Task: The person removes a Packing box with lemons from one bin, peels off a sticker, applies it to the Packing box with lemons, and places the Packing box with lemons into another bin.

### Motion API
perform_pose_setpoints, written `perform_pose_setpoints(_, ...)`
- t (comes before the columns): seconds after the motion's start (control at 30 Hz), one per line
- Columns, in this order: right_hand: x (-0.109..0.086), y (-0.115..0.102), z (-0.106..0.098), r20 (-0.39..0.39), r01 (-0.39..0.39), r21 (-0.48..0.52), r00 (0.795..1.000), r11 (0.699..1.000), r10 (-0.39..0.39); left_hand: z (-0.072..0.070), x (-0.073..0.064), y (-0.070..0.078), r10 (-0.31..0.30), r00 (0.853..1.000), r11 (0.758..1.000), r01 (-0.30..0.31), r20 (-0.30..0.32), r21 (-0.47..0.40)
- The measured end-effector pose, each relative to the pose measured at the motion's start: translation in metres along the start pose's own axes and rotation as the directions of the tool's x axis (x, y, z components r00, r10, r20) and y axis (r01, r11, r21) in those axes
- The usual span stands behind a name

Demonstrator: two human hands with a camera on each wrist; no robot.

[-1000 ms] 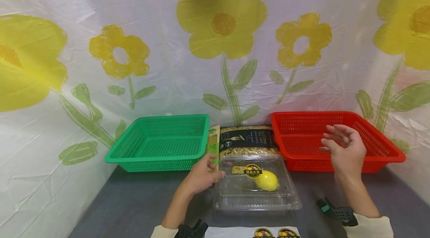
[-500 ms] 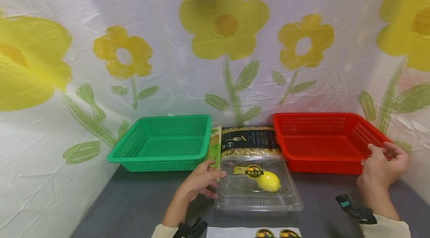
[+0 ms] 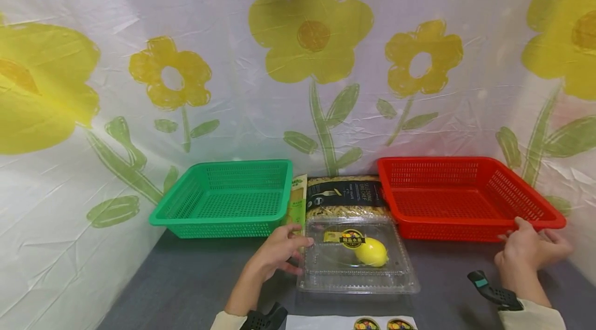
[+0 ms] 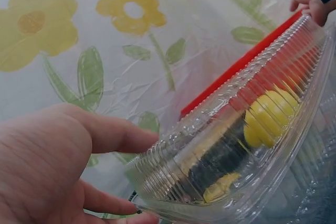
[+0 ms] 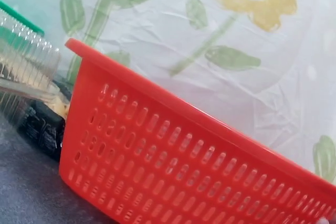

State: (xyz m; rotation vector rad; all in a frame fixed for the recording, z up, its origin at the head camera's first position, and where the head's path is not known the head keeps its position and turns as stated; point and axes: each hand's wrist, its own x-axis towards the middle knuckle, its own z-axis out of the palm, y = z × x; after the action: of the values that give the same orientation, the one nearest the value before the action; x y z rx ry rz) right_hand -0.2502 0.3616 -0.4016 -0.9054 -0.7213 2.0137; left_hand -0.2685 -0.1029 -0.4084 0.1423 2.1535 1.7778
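A clear plastic clamshell box (image 3: pixel 358 281) lies in the middle with a yellow lemon (image 3: pixel 372 252) seen through its lid and a black-and-gold sticker (image 3: pixel 352 238) on top. My left hand (image 3: pixel 277 252) touches the box's left side; in the left wrist view its fingers reach the lid edge and lower rim, loosely spread. My right hand (image 3: pixel 526 252) is at the front right corner of the red basket (image 3: pixel 447 229), fingers spread against its rim. In the right wrist view the perforated basket wall fills much of the frame, with only a fingertip at the lower right.
A green basket (image 3: pixel 223 229) stands at the left, tilted outward in its walls. Behind the box lie a bag of pasta (image 3: pixel 346 193) and a green-and-yellow packet (image 3: pixel 298 206). A sheet of round stickers (image 3: pixel 316 323) is at the front edge. A flowered curtain (image 3: pixel 261 128) hangs behind.
My right hand has moved from above the red basket rightward, then down to its front right corner. My left hand has shifted slightly along the box's left side. Box and baskets look unmoved.
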Motion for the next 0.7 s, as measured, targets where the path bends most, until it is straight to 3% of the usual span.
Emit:
perform_pose_setpoints(0.13, 0.0037, 0.0025, -0.0011, -0.001, -0.056, 0.047, 0.998, 0.997, 0.056, 0.0013, -0.0016, 0.0007, -0.029, 1.000, 1.000, 0.029, -0.003, -0.008)
perform_pose_setpoints(0.33, 0.0055, 0.0017, 0.0011, 0.025, -0.065, 0.122, 0.998, 0.990, 0.063, 0.0049, -0.0015, 0.0040, -0.023, 1.000, 0.999, 0.023, 0.003, -0.037)
perform_pose_setpoints(0.7, 0.0065, -0.0006, 0.0005, 0.056, -0.136, 0.131, 0.990, 0.982, 0.130, 0.0020, -0.0048, 0.0071, 0.007, 1.000, 0.999, -0.008, -0.015, -0.037)
